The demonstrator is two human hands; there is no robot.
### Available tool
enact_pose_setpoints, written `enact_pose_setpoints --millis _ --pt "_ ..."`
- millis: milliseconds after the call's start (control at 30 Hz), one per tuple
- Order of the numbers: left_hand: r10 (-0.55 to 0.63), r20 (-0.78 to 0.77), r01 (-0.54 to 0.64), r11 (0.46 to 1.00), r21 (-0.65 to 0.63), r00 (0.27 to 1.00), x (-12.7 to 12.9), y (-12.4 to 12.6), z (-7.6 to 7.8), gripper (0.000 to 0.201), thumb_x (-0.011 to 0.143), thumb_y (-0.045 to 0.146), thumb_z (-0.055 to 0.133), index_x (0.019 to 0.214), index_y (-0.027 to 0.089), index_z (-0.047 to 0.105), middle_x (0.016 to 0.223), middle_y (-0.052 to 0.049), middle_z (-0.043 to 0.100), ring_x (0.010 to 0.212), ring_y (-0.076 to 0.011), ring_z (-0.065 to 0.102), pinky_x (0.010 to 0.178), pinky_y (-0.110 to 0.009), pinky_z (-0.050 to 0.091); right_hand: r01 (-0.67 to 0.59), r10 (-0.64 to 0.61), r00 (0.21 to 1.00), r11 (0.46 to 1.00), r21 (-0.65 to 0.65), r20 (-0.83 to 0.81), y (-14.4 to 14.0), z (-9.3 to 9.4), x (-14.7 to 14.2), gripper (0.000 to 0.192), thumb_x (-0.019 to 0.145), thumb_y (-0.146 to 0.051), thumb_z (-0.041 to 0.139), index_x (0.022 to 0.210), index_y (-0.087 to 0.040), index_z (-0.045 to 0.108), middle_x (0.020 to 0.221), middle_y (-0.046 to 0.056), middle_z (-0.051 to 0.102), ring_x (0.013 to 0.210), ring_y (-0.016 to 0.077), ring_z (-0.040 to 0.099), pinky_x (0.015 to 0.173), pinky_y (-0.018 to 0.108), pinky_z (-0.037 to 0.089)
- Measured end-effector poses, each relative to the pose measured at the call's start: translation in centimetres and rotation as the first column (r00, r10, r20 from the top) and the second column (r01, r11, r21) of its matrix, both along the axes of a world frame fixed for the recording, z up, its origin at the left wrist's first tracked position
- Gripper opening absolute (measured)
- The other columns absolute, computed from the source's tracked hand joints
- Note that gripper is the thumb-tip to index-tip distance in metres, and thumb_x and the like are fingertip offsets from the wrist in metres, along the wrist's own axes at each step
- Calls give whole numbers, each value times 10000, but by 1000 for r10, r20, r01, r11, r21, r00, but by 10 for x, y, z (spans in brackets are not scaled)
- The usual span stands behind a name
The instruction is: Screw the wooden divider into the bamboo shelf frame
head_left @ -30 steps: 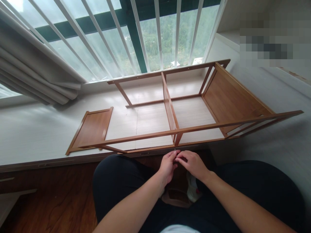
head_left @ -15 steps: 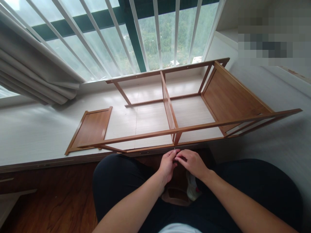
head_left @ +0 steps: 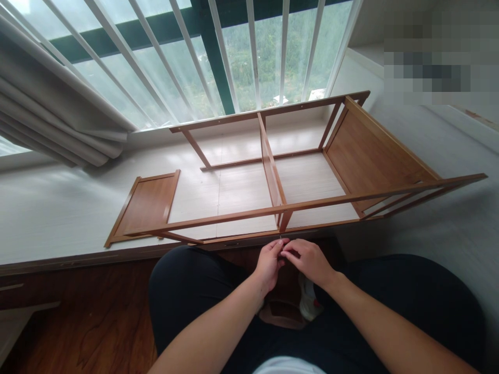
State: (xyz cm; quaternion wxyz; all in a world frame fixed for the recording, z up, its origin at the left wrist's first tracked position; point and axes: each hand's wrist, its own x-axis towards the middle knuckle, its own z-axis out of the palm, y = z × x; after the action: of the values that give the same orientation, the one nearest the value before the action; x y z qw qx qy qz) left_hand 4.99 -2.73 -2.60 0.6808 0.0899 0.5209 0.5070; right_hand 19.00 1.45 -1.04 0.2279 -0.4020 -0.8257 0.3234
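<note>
A brown wooden shelf frame (head_left: 273,174) lies on its side on the pale window ledge (head_left: 58,213), with a solid end panel (head_left: 366,156) at the right. My left hand (head_left: 268,265) and my right hand (head_left: 307,259) meet fingertip to fingertip just below the frame's near rail. Between them they pinch a small thin metal piece (head_left: 280,240), too small to identify. A loose wooden panel (head_left: 146,205) lies flat on the ledge to the left of the frame.
White window bars (head_left: 253,52) and a grey curtain (head_left: 50,114) stand behind the ledge. My dark-trousered legs (head_left: 187,291) fill the foreground over a dark wood floor (head_left: 78,322). A small white and brown object (head_left: 307,304) lies between my knees.
</note>
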Motion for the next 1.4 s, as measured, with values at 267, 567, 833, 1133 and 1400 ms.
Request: enact_pose_setpoints --millis 267,567,833,1133,1400 --pt "5 0 -5 1000 0 1000 -1 1 0 355 710 425 773 959 174 746 877 -68 676 760 -140 576 630 -227 397 7 -9 999 999 36 32 -1 2 1 89 896 -250 628 838 -223 690 855 20 706 810 178 638 764 286 459" --pt "2 -24 -2 1000 -6 1000 -2 3 0 351 699 431 776 937 173 752 796 -44 619 698 -110 520 586 -207 346 52 -48 988 998 -24 147 0 6 1 135 892 -293 613 789 -225 667 824 10 706 801 183 638 741 286 424" --pt "-10 -105 5 999 -47 994 -5 6 3 402 630 441 812 922 168 767 693 -9 541 646 -94 448 560 -201 311 76 -24 980 964 -257 199 8 -1 3 175 903 -322 552 824 -246 688 808 11 725 729 180 643 649 271 395" --pt "-29 -117 22 998 -53 993 -6 8 2 406 619 429 821 925 167 772 742 -37 593 640 -89 449 546 -197 303 13 5 999 920 -391 44 10 -11 1 183 882 -274 537 885 -221 712 903 42 741 804 200 656 713 283 428" --pt "-48 -109 44 998 -41 993 -7 7 2 411 641 452 804 942 174 768 705 -24 594 631 -97 470 564 -213 331 -75 67 997 888 -453 -34 10 -4 -1 192 878 -246 526 821 -193 701 807 17 713 708 160 612 658 258 410"
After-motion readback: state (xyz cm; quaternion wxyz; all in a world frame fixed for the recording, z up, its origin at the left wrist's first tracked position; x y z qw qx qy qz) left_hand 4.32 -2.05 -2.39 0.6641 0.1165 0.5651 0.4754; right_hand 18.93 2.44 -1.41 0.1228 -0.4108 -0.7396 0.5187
